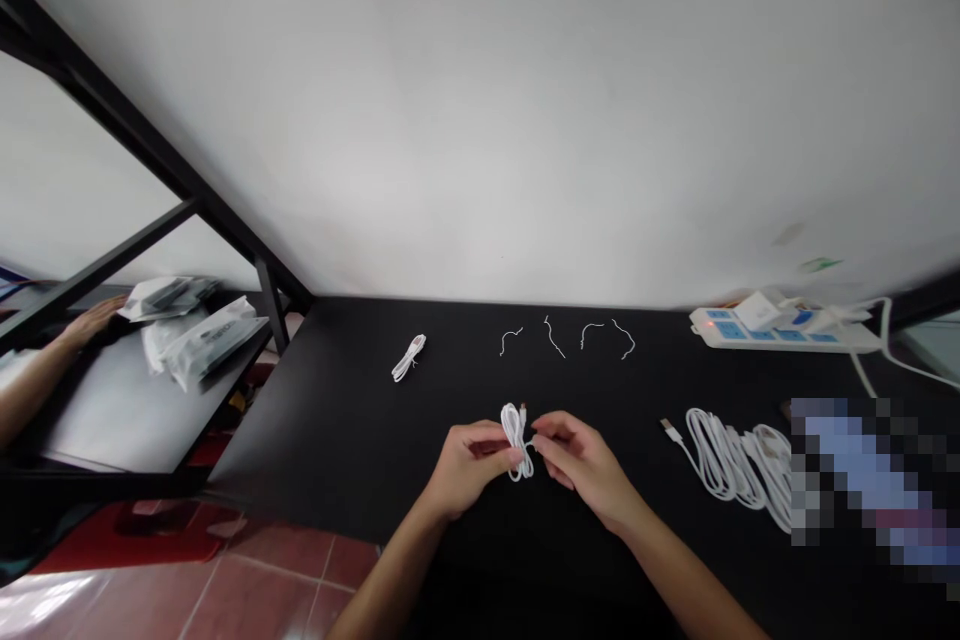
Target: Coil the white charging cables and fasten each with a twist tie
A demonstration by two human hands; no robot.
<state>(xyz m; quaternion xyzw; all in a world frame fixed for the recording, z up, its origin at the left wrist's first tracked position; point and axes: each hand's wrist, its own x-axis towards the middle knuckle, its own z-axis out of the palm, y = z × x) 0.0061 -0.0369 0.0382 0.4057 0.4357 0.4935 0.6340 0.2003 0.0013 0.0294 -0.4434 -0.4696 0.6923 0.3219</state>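
Note:
My left hand [474, 465] grips a coiled white USB cable [514, 425] between thumb and fingers, over the near middle of the black table. Closed in a pinch, my right hand [577, 460] holds the end of a thin white twist tie [531, 443] at the coil's right side. The tie goes round the bundle's middle; how far it is wound is hidden. Farther left lies a second bundled white cable [409, 358]. Several loose twist ties, among them a bent one [510, 340] and a straighter one [555, 337], lie beyond my hands.
At right rest loose white cables [720, 455] with a USB plug, beside a blurred-out patch. Behind them a power strip [784, 332] holds chargers. Against the back stands a white wall [480, 120]. On a neighbouring table, another person's hand [94, 322] is near plastic packages [214, 340].

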